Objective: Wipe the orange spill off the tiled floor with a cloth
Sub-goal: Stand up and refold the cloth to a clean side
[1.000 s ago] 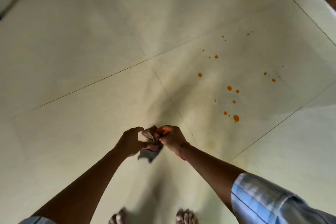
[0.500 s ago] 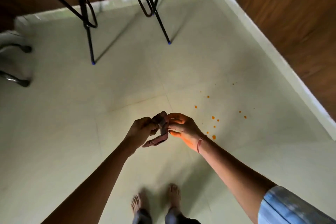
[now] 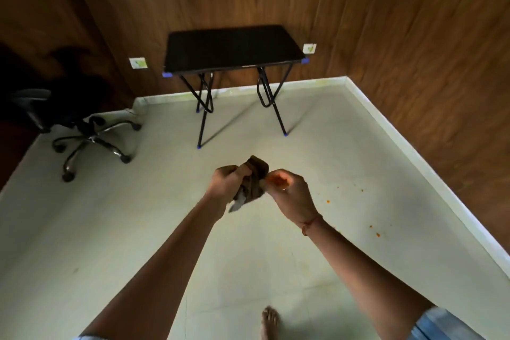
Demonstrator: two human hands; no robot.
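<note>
A crumpled dark brown cloth [image 3: 252, 183] hangs in the air in front of me, well above the pale tiled floor [image 3: 138, 229]. My left hand [image 3: 227, 181] grips its left side with curled fingers. My right hand [image 3: 289, 192] pinches its right edge, and its fingertips are stained orange. Small orange drops of the spill [image 3: 327, 201] are scattered on the floor to the right of my hands, with more orange drops [image 3: 377, 234] nearer the skirting.
A black folding table [image 3: 231, 47] stands against the wood-panelled back wall. A black office chair [image 3: 82, 135] on castors is at the left. A white skirting [image 3: 430, 174] runs along the right wall. My bare foot [image 3: 269, 320] shows at the bottom.
The view has tilted up from the floor to the room, so the table and chair came into sight. Both hands kept hold of the cloth and stayed together.
</note>
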